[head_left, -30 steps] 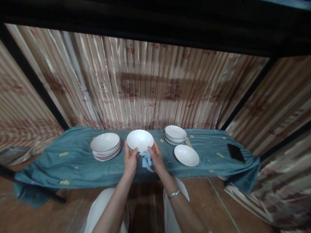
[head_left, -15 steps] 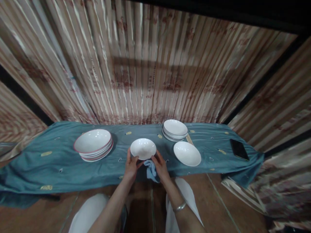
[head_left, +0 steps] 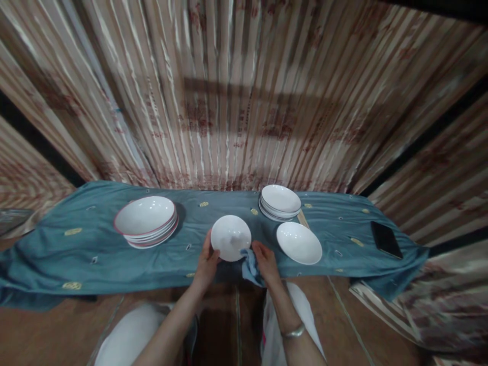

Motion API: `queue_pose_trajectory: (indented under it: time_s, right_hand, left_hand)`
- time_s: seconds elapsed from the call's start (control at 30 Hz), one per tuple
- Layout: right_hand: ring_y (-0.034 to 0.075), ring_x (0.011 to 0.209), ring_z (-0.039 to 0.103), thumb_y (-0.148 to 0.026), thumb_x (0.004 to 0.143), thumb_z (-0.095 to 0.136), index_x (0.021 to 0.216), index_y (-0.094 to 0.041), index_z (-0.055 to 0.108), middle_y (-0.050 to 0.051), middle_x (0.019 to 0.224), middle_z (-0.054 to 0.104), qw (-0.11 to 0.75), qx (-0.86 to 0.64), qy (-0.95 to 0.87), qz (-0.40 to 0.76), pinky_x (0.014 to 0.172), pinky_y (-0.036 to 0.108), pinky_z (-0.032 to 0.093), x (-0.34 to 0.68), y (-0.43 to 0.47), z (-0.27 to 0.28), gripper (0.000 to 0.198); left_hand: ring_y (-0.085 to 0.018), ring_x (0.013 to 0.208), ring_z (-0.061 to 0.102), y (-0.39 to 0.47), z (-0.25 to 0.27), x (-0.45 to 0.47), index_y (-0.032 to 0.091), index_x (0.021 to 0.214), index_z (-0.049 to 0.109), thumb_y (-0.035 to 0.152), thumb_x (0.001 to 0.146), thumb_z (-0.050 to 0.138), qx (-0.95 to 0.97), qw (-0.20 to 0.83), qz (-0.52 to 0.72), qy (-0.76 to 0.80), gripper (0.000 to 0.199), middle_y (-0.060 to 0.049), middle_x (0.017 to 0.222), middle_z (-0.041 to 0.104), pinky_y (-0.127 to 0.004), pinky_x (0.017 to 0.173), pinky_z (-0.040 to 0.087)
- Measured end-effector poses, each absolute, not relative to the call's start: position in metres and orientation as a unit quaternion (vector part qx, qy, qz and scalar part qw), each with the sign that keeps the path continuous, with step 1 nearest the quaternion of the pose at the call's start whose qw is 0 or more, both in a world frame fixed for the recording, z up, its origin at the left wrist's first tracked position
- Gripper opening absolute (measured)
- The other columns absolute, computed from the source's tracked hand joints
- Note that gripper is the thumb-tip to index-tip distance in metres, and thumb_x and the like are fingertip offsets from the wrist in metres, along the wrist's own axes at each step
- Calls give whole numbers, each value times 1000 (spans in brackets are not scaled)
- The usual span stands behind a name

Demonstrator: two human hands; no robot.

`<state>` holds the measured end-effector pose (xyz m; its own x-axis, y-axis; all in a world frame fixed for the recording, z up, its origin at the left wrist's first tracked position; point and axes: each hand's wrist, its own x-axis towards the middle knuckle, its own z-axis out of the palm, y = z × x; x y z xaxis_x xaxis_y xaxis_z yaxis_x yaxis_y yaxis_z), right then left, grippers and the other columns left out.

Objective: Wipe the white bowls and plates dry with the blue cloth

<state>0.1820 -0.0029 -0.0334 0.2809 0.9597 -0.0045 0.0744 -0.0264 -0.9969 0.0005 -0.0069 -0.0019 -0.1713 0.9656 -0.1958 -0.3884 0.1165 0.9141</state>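
Note:
A white bowl is tilted toward me above the near edge of the table. My left hand grips its left rim, thumb on the inside and fingers behind. My right hand is closed on a light blue cloth, whose upper end touches the bowl's lower right rim. Just right of that hand lies a single white dish. Behind it stands a stack of dark-rimmed white dishes. To the left sits a stack of white bowls with red rims.
A teal patterned cloth covers the table. A black phone-like slab lies at the right end. Part of a light wooden strip shows beside the right stack. A striped curtain hangs behind, with dark frame bars at both sides.
The bowl has tipped further toward me. My right hand has left its rim and moved right, taking hold of the blue cloth against it. The view has shifted slightly.

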Motion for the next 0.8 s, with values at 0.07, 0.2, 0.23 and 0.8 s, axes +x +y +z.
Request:
queue_pose_trajectory:
  time_s: [0.07, 0.2, 0.23, 0.8]
  right_hand:
    - [27, 98, 64, -57, 72, 67, 88, -24, 74, 6, 94, 74, 562, -601, -411, 393, 96, 42, 44, 186, -2, -37, 37]
    - [28, 108, 60, -57, 71, 69, 91, -24, 74, 7, 102, 73, 584, -600, -389, 385, 104, 42, 38, 190, -4, -35, 39]
    - [27, 109, 60, -56, 71, 68, 92, -24, 74, 7, 104, 72, 582, -602, -390, 382, 105, 42, 38, 190, -5, -33, 39]
    - [20, 84, 68, -27, 56, 80, 102, -21, 69, 2, 94, 74, 607, -405, -277, 624, 76, 31, 53, 181, -15, 6, 48]
  left_hand:
    - [-35, 129, 44, -7, -4, -2, 25, 134, 51, 21, 58, 69, 308, 565, 601, 475, 78, -10, 146, 45, -36, 76, 58]
    - [-35, 129, 46, -7, -5, -5, 28, 137, 47, 17, 60, 68, 285, 576, 593, 484, 80, -10, 148, 43, -38, 77, 58]
    - [-34, 128, 47, -7, -4, -5, 30, 139, 45, 15, 62, 68, 276, 581, 589, 489, 82, -9, 148, 43, -37, 76, 58]
    - [-26, 123, 54, -6, -8, -3, 33, 146, 32, 13, 74, 68, 209, 569, 591, 532, 83, -9, 141, 51, -34, 84, 57]
